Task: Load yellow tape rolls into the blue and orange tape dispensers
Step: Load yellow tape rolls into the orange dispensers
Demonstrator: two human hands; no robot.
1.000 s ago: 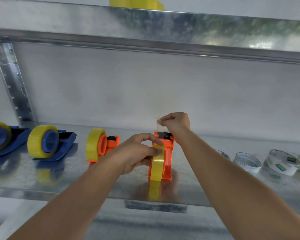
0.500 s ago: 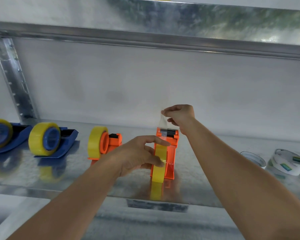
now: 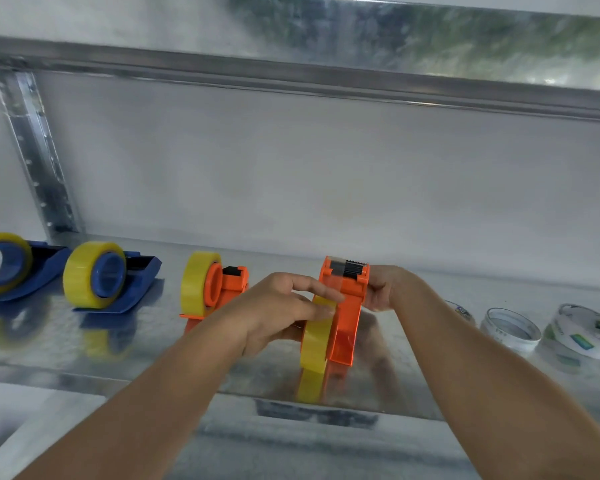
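Gripping glossy yellow tape roll (image 3: 315,337) with left hand (image 3: 284,306); right hand (image 3: 383,289) holds upright orange plastic dispenser (image 3: 345,306) beside it.

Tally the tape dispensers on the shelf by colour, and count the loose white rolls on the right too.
Blue dispensers: 2
Orange dispensers: 2
Loose white rolls, the leftmost mostly hidden behind the forearm: 3
Total: 7
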